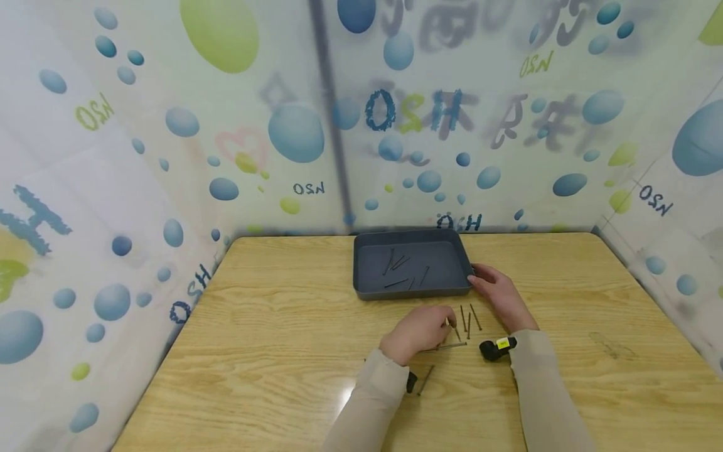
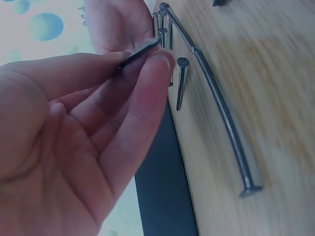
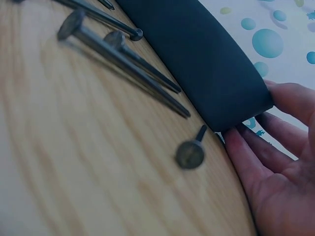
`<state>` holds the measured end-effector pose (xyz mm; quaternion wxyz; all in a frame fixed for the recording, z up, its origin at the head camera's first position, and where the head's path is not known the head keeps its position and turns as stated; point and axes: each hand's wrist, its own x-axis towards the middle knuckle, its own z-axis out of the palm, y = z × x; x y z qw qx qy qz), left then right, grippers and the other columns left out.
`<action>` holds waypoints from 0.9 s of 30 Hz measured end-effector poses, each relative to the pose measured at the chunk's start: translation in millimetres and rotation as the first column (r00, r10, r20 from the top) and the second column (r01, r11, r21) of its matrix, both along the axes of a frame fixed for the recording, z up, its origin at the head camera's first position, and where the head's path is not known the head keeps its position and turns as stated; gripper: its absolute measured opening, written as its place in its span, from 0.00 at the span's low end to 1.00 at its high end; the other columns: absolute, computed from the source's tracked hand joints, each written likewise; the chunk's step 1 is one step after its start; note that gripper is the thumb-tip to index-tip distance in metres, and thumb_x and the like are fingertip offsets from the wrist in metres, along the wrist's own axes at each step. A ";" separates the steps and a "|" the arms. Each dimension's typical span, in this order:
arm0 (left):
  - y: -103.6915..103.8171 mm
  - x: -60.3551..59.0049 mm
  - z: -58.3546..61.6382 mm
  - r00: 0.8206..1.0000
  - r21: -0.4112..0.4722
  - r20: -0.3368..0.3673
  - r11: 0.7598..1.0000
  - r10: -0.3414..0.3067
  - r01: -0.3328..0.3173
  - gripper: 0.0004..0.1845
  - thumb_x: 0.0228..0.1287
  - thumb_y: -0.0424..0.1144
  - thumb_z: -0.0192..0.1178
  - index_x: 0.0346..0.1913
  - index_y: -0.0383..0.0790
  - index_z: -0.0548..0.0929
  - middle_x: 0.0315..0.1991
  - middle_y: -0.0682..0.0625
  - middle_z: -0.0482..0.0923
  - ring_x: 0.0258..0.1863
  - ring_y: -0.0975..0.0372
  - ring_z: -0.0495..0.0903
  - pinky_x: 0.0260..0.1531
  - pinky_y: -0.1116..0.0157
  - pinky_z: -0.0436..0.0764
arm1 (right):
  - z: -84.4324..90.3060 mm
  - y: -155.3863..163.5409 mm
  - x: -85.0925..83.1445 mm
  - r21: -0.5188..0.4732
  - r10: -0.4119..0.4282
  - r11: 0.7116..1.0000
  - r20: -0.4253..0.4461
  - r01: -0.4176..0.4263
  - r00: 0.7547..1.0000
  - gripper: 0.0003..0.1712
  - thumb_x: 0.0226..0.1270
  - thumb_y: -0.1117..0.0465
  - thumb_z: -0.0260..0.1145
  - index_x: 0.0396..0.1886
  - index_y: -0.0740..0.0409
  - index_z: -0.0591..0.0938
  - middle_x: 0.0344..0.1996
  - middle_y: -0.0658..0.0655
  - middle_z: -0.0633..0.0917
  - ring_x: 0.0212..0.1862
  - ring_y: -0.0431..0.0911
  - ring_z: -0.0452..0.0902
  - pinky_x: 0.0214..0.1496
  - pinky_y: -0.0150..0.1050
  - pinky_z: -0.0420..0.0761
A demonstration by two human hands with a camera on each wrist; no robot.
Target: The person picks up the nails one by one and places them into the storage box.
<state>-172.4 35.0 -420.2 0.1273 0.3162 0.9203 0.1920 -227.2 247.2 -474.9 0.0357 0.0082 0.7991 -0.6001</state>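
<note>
Your left hand [image 1: 420, 329] sat low and curled, thumb and index fingers [image 2: 152, 73] pinched together. Your right hand [image 1: 499, 295] reached further forward, palm down, fingers [image 3: 290, 105] stretched out nearly straight. Both forearms wore beige sleeves.

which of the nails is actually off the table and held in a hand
The nail pinched between the thumb and fingers of the left hand. The other loose nails lie flat on the table, and more lie in the grey tray.

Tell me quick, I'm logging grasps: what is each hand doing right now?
Left hand: pinching a nail between thumb and fingertips.
Right hand: open, fingers resting against the corner of the dark tray.
</note>
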 end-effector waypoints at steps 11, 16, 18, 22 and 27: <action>-5.1 -2.1 2.4 0.997 0.039 -0.043 0.997 -0.067 0.069 0.08 0.63 0.43 0.54 0.35 0.54 0.84 0.25 0.68 0.76 0.27 0.75 0.73 0.33 0.76 0.71 | -0.4 -0.2 0.9 0.002 0.006 1.000 0.000 -0.006 1.000 0.36 0.62 0.45 0.57 0.67 0.52 0.60 0.63 0.57 0.64 0.63 0.50 0.58 0.60 0.49 0.60; -7.7 -1.9 4.4 0.994 0.097 0.007 0.989 -0.113 0.111 0.06 0.60 0.45 0.57 0.34 0.56 0.85 0.27 0.69 0.75 0.27 0.77 0.71 0.32 0.78 0.70 | 0.1 0.0 -0.1 0.023 0.006 1.000 -0.004 -0.006 1.000 0.36 0.62 0.45 0.57 0.66 0.52 0.61 0.62 0.57 0.64 0.62 0.50 0.59 0.60 0.50 0.60; -8.2 -1.9 5.9 0.991 0.113 0.026 0.986 -0.128 0.125 0.06 0.60 0.45 0.57 0.35 0.56 0.85 0.29 0.70 0.75 0.29 0.78 0.71 0.33 0.78 0.70 | 0.4 0.3 -0.7 0.029 0.007 1.000 -0.008 -0.007 1.000 0.36 0.62 0.45 0.57 0.66 0.52 0.61 0.62 0.58 0.64 0.62 0.51 0.59 0.60 0.50 0.60; -8.8 -2.4 7.1 0.989 0.134 0.051 0.982 -0.140 0.132 0.07 0.60 0.45 0.57 0.35 0.54 0.85 0.30 0.69 0.76 0.29 0.77 0.72 0.34 0.77 0.70 | -0.2 0.7 -2.5 0.028 0.005 1.000 -0.007 -0.005 1.000 0.36 0.61 0.44 0.57 0.66 0.52 0.61 0.62 0.58 0.64 0.62 0.50 0.59 0.59 0.50 0.61; -10.5 -3.0 6.5 0.990 0.144 0.079 0.984 -0.112 0.100 0.07 0.61 0.44 0.56 0.35 0.55 0.85 0.30 0.69 0.76 0.30 0.76 0.72 0.34 0.77 0.70 | -3.1 1.3 -4.1 0.023 0.002 1.000 0.000 -0.002 1.000 0.37 0.61 0.44 0.58 0.67 0.52 0.61 0.62 0.58 0.64 0.62 0.50 0.59 0.60 0.50 0.60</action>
